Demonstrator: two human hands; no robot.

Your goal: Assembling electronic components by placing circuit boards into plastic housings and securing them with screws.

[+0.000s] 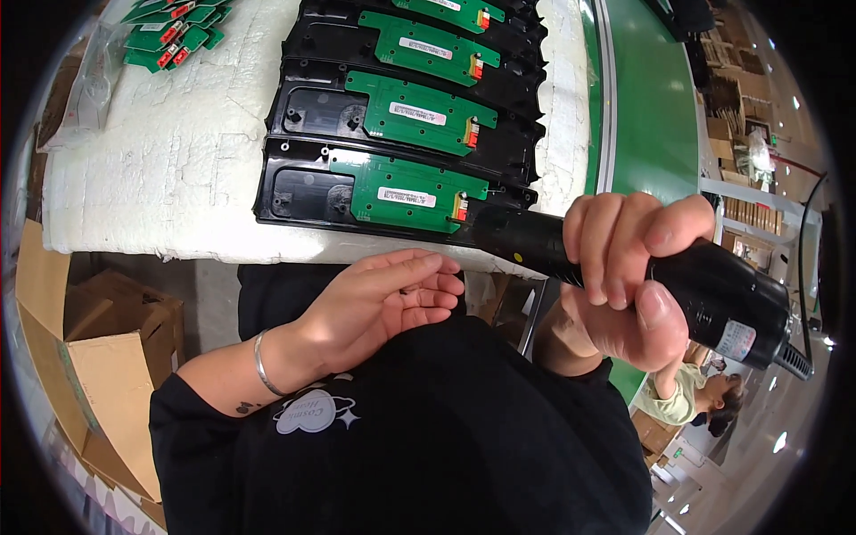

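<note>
My right hand (629,267) is wrapped round a black electric screwdriver (727,299). Its narrow end points left, over the right end of the nearest black plastic panel (308,201); the tip cannot be made out. On that panel lies a green circuit board (419,174) with a white label and a red-and-white connector (461,207). My left hand (392,294) is half closed just in front of the panel, palm turned up, thumb against the index finger. Small dark bits show in its palm, too small to name.
More black panels with green boards (419,116) run away in a row on a white foam block (178,169). Loose green boards (174,36) are piled at far left. A cardboard box (116,357) stands below left. A cable (811,205) hangs at right; a person (691,397) is beyond.
</note>
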